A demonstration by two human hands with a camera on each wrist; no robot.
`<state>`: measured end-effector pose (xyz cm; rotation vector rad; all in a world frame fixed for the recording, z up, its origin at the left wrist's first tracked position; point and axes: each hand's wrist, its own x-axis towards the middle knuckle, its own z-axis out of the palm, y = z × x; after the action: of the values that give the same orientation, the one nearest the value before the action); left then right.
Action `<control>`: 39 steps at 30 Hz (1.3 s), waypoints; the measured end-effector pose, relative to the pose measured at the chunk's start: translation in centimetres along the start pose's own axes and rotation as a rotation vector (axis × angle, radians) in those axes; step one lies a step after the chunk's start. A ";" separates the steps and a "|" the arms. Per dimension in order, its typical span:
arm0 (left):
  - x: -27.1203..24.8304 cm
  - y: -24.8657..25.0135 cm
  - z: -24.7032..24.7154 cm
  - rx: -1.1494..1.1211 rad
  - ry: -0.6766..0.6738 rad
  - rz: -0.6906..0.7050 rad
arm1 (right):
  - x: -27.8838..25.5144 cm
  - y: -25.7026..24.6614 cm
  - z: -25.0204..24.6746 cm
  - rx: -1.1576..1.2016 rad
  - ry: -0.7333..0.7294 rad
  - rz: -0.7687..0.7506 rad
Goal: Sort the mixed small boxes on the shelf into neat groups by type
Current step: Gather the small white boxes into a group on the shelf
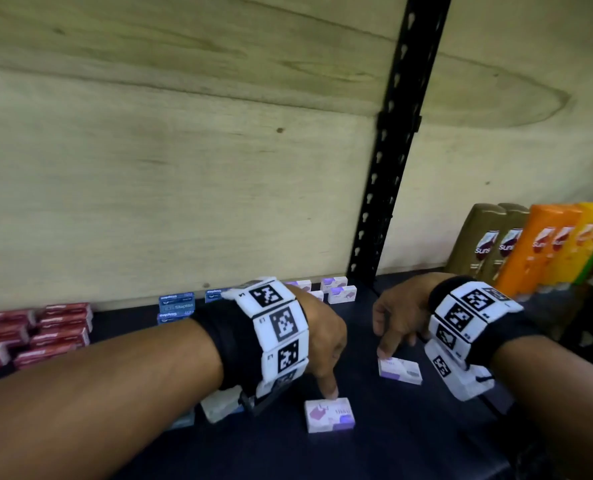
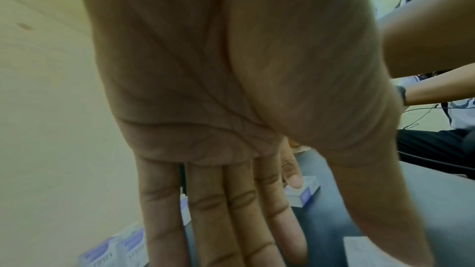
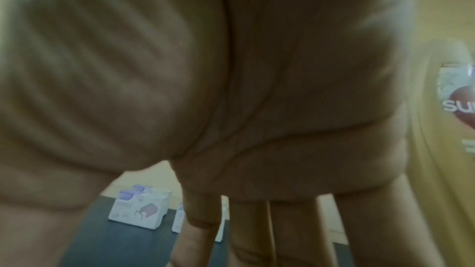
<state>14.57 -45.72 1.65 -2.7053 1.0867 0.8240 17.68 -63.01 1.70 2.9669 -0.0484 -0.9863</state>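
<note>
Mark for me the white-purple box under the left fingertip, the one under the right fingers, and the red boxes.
Left box [image 1: 329,415], head view, on its top face.
Right box [image 1: 400,370], head view, on its top face.
Red boxes [image 1: 56,332], head view, on a box in the middle of the group.

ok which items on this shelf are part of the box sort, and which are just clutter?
Job:
- white-and-purple cardboard boxes: one touched by left hand at, one by right hand at, group at back
- blue staple boxes
- red boxes

Not part:
- tan, orange and yellow shampoo bottles
- black slotted upright
- plywood back panel
</note>
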 end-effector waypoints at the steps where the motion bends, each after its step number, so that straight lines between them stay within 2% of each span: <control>1: -0.1 0.3 0.7 0.029 0.048 0.005 | -0.2 0.1 0.3 -0.013 -0.016 0.001; 4: -0.5 0.9 2.2 0.075 0.176 0.049 | -0.8 0.1 0.9 -0.056 -0.075 0.005; 6: -0.6 1.1 2.4 0.086 0.132 0.054 | -0.9 0.0 1.2 -0.085 -0.088 0.001; 9: -0.3 1.6 2.2 0.084 -0.016 0.063 | -1.0 -0.4 1.6 -0.112 -0.112 0.006; 12: 0.0 2.1 2.4 0.151 -0.023 0.038 | -0.9 -0.6 1.8 -0.116 -0.130 -0.001; 20: -0.3 1.6 2.0 0.153 0.113 0.154 | -1.0 -0.4 1.6 -0.123 0.071 -0.014; 26: 0.8 -0.2 1.5 -0.074 0.232 0.123 | -0.1 0.3 1.4 0.116 0.069 0.017; 30: 1.1 -1.5 0.8 -0.207 0.279 0.079 | 0.2 0.6 1.1 0.090 0.161 -0.060; 37: 1.3 -3.9 0.2 -0.065 0.289 -0.003 | 0.0 -0.5 0.4 -0.054 0.185 -0.093; 39: 1.1 -4.5 0.0 0.001 0.298 -0.017 | 0.7 -0.3 0.4 -0.022 0.207 -0.090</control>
<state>18.22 -43.12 0.65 -2.8975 1.1118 0.4241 18.02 -62.68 1.00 3.0556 0.0991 -0.6768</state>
